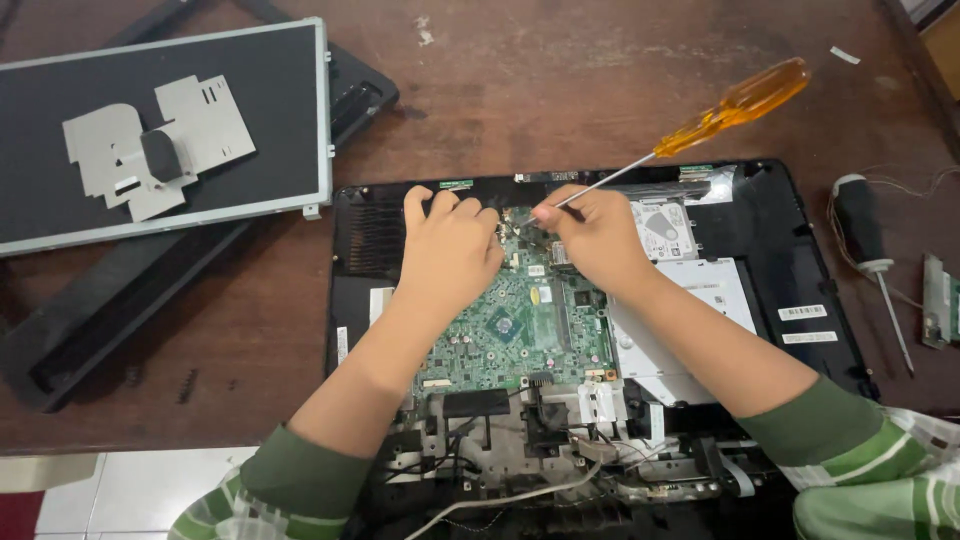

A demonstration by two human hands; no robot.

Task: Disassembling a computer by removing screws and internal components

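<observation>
Green sleeves (300, 485) at 6 o'clock; right hand (598, 235) pinching orange-handled screwdriver (700, 125), left hand (450, 250) bracing, curled, on exposed green circuit board (520, 330); opened casing (800, 260), screws remaining.

— What's the setting on my feed?

— I see a dark brown wooden table (560, 90), worn and scuffed, with pale flecks near its far edge.

— And below it?

— I can make out white floor tiles (150, 490) at the lower left, with a dark red patch (20, 515) in the corner. The light is even and soft.
</observation>
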